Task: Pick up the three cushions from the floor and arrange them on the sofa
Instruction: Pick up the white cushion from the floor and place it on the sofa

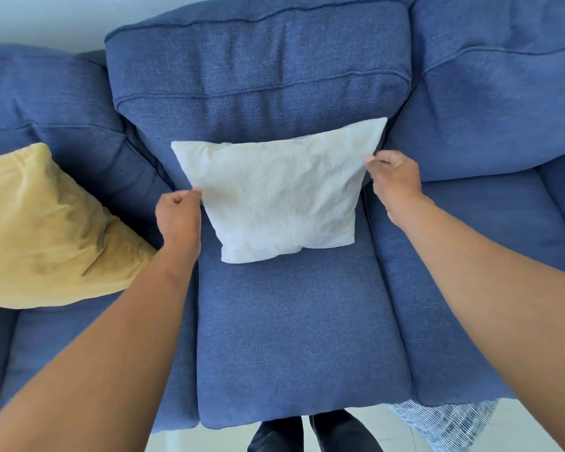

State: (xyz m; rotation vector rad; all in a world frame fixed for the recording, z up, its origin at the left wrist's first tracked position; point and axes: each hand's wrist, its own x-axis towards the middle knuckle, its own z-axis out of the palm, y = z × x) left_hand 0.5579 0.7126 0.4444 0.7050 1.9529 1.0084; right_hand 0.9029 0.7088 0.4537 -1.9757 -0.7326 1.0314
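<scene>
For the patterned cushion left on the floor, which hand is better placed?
Right. The patterned cushion lies on the floor at the sofa's right front, below the right hand; the left hand is across the white cushion.

sofa [284, 337]: blue matt woven cloth | white cushion [281, 197]: creased textured cloth | yellow cushion [46, 230]: velvety

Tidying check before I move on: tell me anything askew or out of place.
The striped cushion lies on the floor by the sofa's front edge, not on it. The white cushion leans slightly crooked on the middle seat.
</scene>
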